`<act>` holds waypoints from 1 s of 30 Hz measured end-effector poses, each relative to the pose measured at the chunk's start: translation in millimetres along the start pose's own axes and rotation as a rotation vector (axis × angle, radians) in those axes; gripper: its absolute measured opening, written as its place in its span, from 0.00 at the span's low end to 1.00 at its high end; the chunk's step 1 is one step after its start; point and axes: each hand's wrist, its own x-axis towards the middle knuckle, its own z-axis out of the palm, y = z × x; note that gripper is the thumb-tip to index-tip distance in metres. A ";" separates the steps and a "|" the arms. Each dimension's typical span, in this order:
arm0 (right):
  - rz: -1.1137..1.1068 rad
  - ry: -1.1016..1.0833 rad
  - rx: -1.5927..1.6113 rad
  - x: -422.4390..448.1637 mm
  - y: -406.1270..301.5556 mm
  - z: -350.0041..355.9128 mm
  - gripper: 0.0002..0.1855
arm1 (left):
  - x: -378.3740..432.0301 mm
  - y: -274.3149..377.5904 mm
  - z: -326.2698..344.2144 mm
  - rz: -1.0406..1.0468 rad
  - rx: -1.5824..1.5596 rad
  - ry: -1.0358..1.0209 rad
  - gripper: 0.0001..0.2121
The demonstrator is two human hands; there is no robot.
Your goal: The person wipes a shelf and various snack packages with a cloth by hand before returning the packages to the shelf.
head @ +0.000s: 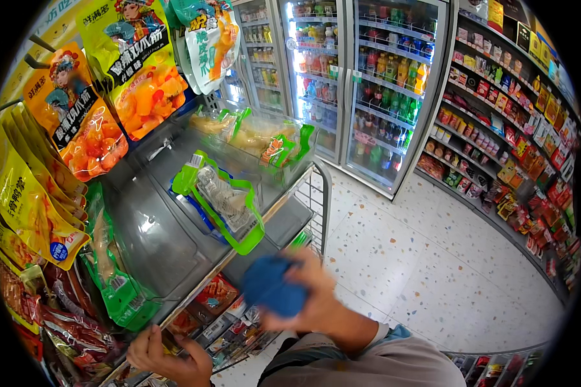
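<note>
My right hand [310, 290] grips a folded blue cloth [273, 285], blurred, in front of the shelf's edge. My left hand [169, 355] rests at the shelf's front edge, fingers spread and apparently empty, just below a green snack packet [121, 285]. Between the packets is a grey plastic shelf tray [164, 261] with bare surface showing. A green-edged clear packet [227, 198] lies on the tray's right part, over something blue. Behind it, more green-edged packets [271, 140] stand in a clear bin.
Yellow snack pouches [29, 193] and orange and green pouches [140, 72] hang at the left and back. More packets fill a lower shelf [213, 300]. A metal rack side [325, 193] borders the speckled floor [416, 251]. Glass-door drink fridges [387, 87] and stocked shelves [494, 126] stand beyond.
</note>
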 end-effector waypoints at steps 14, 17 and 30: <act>0.213 0.390 -0.488 62.8 57.1 -34.1 0.29 | 12.8 8.9 -5.1 0.022 0.057 -0.089 0.17; 0.395 0.340 -0.365 43.0 61.6 -26.1 0.28 | 2.2 3.2 -5.6 -0.006 0.032 -0.150 0.21; 0.488 0.549 -0.125 54.7 44.3 -2.4 0.22 | 3.9 6.5 -30.5 -0.103 -0.022 -0.367 0.25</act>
